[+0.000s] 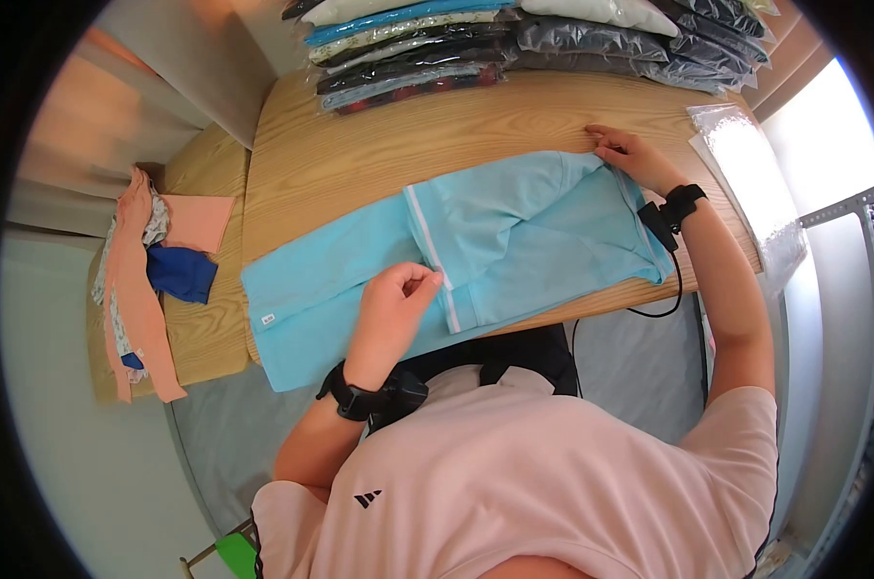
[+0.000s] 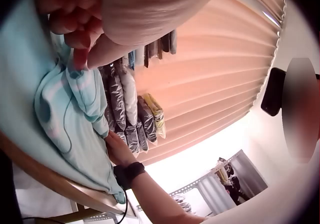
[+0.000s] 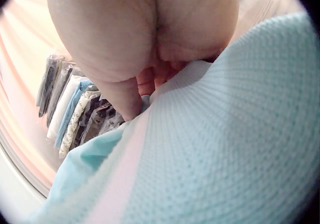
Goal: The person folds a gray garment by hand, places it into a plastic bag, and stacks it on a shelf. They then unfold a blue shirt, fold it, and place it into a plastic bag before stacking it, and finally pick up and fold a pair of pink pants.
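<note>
A light blue knit garment (image 1: 533, 236) with white stripes lies partly folded along the table's front edge. My left hand (image 1: 398, 289) pinches its white-striped hem between thumb and curled fingers, near the middle of the cloth. At the garment's far right corner, my right hand (image 1: 639, 159) holds the edge between thumb and fingers. In the right wrist view the ribbed cloth (image 3: 225, 134) rises close to the camera, with the right thumb (image 3: 122, 99) on its edge. A small white label (image 1: 268, 318) shows on the left part of the garment.
Stacks of clothes in clear plastic bags (image 1: 408, 58) stand at the back of the wooden table (image 1: 311, 125). Clear plastic sleeves (image 1: 750, 183) lie at the right edge. Peach and blue garments (image 1: 138, 280) are piled at the left. A black cable (image 1: 676, 294) hangs from the right wrist.
</note>
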### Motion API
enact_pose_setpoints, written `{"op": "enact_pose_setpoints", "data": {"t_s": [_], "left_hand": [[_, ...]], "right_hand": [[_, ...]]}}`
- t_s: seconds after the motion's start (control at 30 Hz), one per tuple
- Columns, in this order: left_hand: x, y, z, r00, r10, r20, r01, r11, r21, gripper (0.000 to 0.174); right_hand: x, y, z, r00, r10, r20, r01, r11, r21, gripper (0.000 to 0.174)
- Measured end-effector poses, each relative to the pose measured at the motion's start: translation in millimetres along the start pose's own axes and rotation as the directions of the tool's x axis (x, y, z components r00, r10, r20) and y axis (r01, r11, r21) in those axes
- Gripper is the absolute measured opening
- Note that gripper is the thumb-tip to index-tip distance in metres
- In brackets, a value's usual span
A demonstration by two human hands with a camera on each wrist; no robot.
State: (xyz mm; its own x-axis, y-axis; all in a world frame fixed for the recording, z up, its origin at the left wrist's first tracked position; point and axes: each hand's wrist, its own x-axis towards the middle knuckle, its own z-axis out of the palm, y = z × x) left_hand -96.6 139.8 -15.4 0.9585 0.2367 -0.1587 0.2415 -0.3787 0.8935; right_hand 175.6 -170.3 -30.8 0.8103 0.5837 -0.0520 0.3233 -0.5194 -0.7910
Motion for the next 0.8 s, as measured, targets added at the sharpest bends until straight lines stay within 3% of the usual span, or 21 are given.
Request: {"op": "enact_pose_setpoints", "data": {"t_s": [0.17, 0.23, 0.33, 0.53, 0.67, 0.77, 0.8], "left_hand": [[1, 0, 7, 0.999, 0.020, -0.038, -0.023, 0.996, -0.083, 0.022], [1, 4, 0, 0.974, -0.168, 0.151, 0.204, 0.942, -0.265, 0.024], [1, 6, 1, 0.970, -0.235, 0.061, 0.240, 0.891, -0.385, 0.025], [5, 6, 1, 0.957, -0.201, 0.208, 0.258, 0.920, -0.295, 0.025], [8, 13, 3, 0.946, -0.240, 0.217, 0.298, 0.909, -0.292, 0.026], [10, 14, 4, 0.925, -0.261, 0.275, 0.349, 0.871, -0.345, 0.025], [11, 9, 5, 0.905, -0.246, 0.347, 0.393, 0.794, -0.464, 0.025]], "right_hand": [[-1, -9, -2, 0.988, 0.147, 0.047, -0.144, 0.988, -0.060, 0.018], [-2, -6, 0, 0.994, 0.105, 0.029, -0.103, 0.993, -0.059, 0.017], [-2, -3, 0, 0.998, 0.054, 0.018, -0.053, 0.998, -0.045, 0.017], [-4, -10, -1, 0.996, 0.090, 0.029, -0.089, 0.996, -0.032, 0.018], [-4, -8, -2, 0.998, 0.060, 0.028, -0.058, 0.996, -0.067, 0.019], [-4, -8, -1, 0.998, 0.068, 0.016, -0.067, 0.997, -0.044, 0.019], [-4, -10, 0, 0.998, 0.068, 0.016, -0.067, 0.997, -0.045, 0.019]]}}
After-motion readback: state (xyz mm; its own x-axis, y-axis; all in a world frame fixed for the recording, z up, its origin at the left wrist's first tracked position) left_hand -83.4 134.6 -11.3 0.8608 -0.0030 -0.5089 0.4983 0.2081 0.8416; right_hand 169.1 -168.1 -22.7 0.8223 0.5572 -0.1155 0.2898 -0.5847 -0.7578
